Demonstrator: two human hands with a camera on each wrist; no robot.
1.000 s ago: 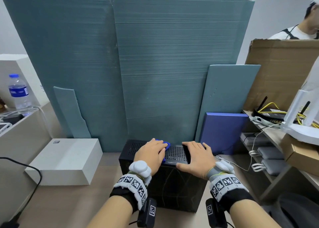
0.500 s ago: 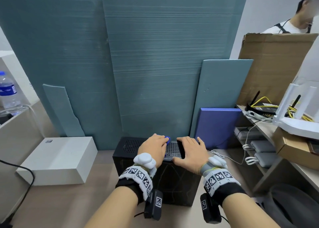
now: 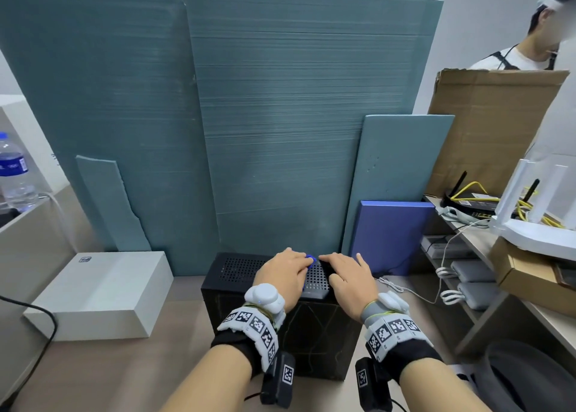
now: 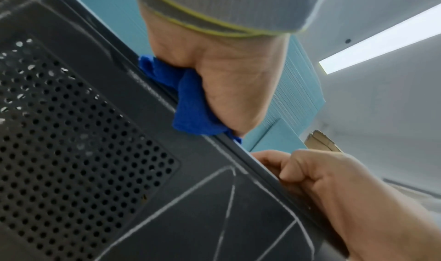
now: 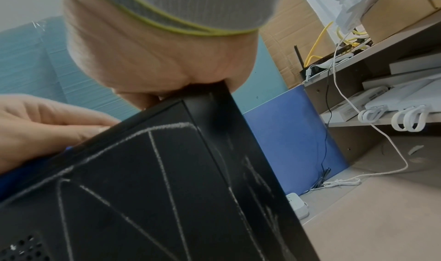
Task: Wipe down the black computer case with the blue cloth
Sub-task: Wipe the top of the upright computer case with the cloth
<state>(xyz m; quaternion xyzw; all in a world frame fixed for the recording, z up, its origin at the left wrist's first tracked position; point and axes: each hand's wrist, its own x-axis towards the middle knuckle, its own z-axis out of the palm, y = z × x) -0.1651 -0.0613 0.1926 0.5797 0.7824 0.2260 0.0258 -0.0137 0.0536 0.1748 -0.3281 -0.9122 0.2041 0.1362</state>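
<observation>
The black computer case (image 3: 237, 270) stands on the desk in front of me, with a perforated top and white chalk-like lines (image 5: 155, 152) across its front face. My left hand (image 3: 285, 271) lies cupped over the bunched blue cloth (image 4: 190, 102) and presses it on the middle of the case top. A bit of cloth (image 3: 309, 260) peeks out at the fingertips. Resting on the top right corner of the case is my right hand (image 3: 347, 274), fingers spread and close to the left hand.
Tall teal foam boards (image 3: 280, 131) and a blue panel (image 3: 389, 237) stand right behind the case. A white box (image 3: 103, 290) lies to the left. On the right a shelf (image 3: 467, 234) carries routers and cables. A person (image 3: 530, 53) stands behind the cardboard (image 3: 492, 125).
My left hand has slid rightward with the cloth along the case top, narrowing the gap to the right hand. The right hand has stayed on its corner.
</observation>
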